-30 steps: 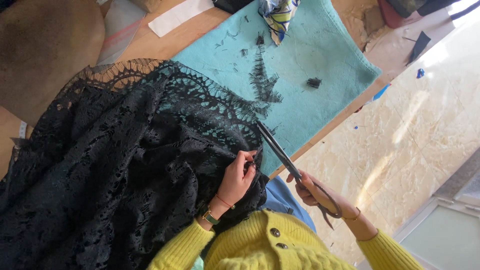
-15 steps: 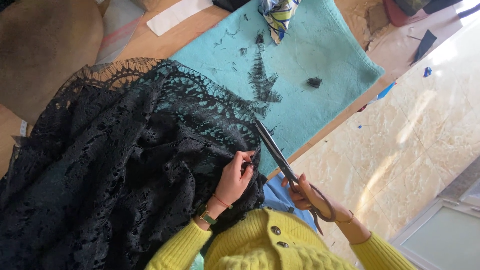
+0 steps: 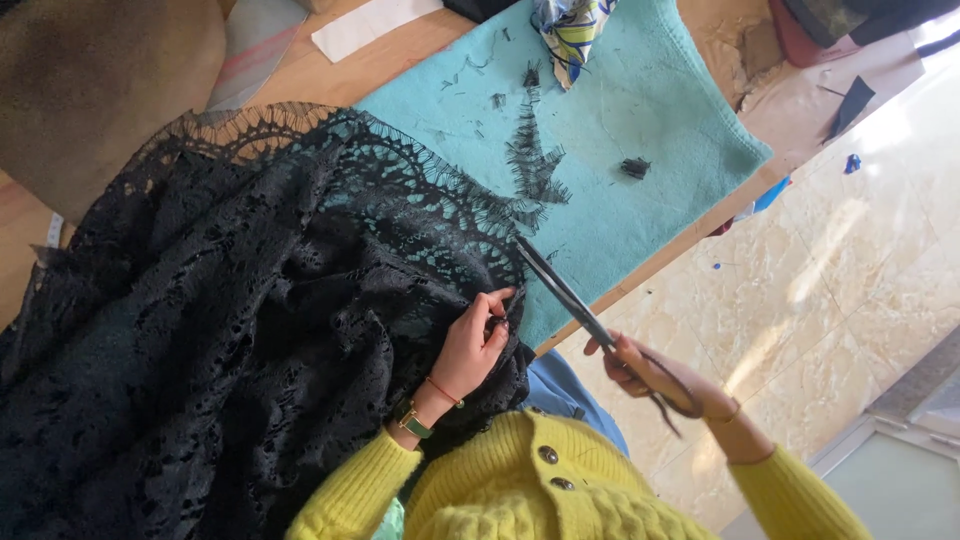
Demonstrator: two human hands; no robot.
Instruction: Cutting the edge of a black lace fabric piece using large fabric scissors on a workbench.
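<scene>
Black lace fabric (image 3: 230, 340), heaped and rumpled, spread over the left half of the view from 7 to 11 o'clock, scalloped eyelash edge running along the teal felt mat (image 3: 640, 110) toward 1 o'clock. Left hand (image 3: 475, 345) at centre, just below the middle of the view, fingertips pinched on the lace edge, wrist wearing a green-strapped watch (image 3: 412, 418) and a thin red cord. Long dark scissors (image 3: 580, 315) at 4 o'clock from that hand, blades closed or nearly so, tips touching the lace edge just above the pinching fingers. Right hand (image 3: 655, 370) clenched around the scissor handles, held off the table's edge above the floor. Yellow knitted sleeves and buttoned cardigan (image 3: 540, 490) at 6 o'clock.

On the mat at 12 o'clock, a strip of trimmed black lace fringe (image 3: 535, 165), with a small black scrap (image 3: 635, 167) well apart at its 3 o'clock and fine thread clippings scattered nearby. Patterned yellow-and-blue cloth (image 3: 570, 25) bunched at the mat's top edge. White paper sheet (image 3: 375, 25) at 11 o'clock on the wooden table (image 3: 300, 80). Pale marble-patterned floor (image 3: 850, 270) at 3 o'clock.
</scene>
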